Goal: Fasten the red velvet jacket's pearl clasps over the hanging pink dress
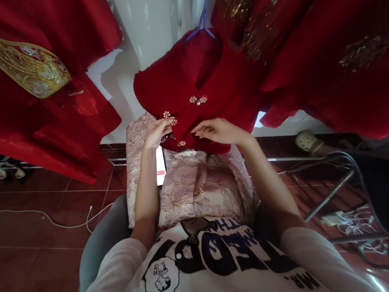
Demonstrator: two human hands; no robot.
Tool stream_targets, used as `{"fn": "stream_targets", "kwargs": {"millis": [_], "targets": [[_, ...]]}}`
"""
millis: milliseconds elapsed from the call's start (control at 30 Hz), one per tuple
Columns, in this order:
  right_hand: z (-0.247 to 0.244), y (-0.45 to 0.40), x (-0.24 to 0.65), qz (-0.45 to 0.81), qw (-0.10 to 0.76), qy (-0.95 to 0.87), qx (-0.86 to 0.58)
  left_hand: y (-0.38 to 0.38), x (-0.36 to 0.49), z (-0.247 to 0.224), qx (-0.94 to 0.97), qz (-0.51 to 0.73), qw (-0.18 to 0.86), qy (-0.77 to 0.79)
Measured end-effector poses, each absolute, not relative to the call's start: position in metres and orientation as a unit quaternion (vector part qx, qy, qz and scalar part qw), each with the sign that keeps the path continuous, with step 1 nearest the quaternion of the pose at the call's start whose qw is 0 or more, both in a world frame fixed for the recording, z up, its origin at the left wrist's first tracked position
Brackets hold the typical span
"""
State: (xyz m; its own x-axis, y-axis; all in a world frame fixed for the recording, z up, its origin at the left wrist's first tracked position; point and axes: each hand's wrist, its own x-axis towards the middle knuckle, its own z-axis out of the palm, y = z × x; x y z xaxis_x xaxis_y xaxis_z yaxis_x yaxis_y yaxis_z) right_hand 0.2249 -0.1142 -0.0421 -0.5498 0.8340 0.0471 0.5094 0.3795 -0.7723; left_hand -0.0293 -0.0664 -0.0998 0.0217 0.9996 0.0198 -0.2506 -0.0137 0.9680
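In the head view, the left hand [157,134] has its fingers pinched together on the edge of a red garment [164,84], right at a flower-shaped ornament [174,122]. A second ornament [166,114] sits just above those fingertips, and a third [181,143] lies below them, near the garment's lower edge. The right hand [223,131] is over the same garment, its fingers bent and pointing toward the left hand; whether they grip anything cannot be told. Above and between the two sets of fingers is a jewelled clasp [193,99], and well above them a blue-purple hanger [205,18] reaches into the garment's neck. Below the fingers, pale pink brocade [192,184] covers the lap, with a lit phone [161,166] on it, partly hidden by the left forearm. Far to the left of the fingers hangs red clothing with a gold panel [33,73]; far to the right hang more red clothes [318,57], above a pale clog [307,142] and a dark chair [388,185].
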Motion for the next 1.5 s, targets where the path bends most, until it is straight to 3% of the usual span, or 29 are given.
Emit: {"fn": "stream_targets", "kwargs": {"millis": [167,400,633,933,1167,1367,1500], "targets": [[-0.039,-0.115,0.226,0.371,0.219,-0.796,-0.425,-0.066,-0.023,-0.100,0.435,0.571,0.518,0.466],[-0.038,-0.113,0.230,0.375,0.225,-0.791,-0.428,-0.068,-0.030,-0.096,0.470,0.503,0.545,0.479],[-0.037,-0.111,0.238,0.374,0.242,-0.787,-0.427,-0.087,-0.027,-0.064,0.568,0.583,0.281,0.508],[-0.034,-0.113,0.242,0.366,0.245,-0.792,-0.423,-0.078,0.039,-0.006,0.803,0.473,0.186,0.313],[-0.037,-0.111,0.242,0.369,0.241,-0.790,-0.426,-0.037,0.033,0.000,0.820,0.404,0.254,0.314],[-0.036,-0.112,0.242,0.365,0.235,-0.793,-0.428,-0.014,0.030,0.002,0.712,0.453,0.400,0.357],[-0.036,-0.111,0.243,0.361,0.230,-0.796,-0.428,-0.003,0.026,0.006,0.678,0.474,0.434,0.357]]}}
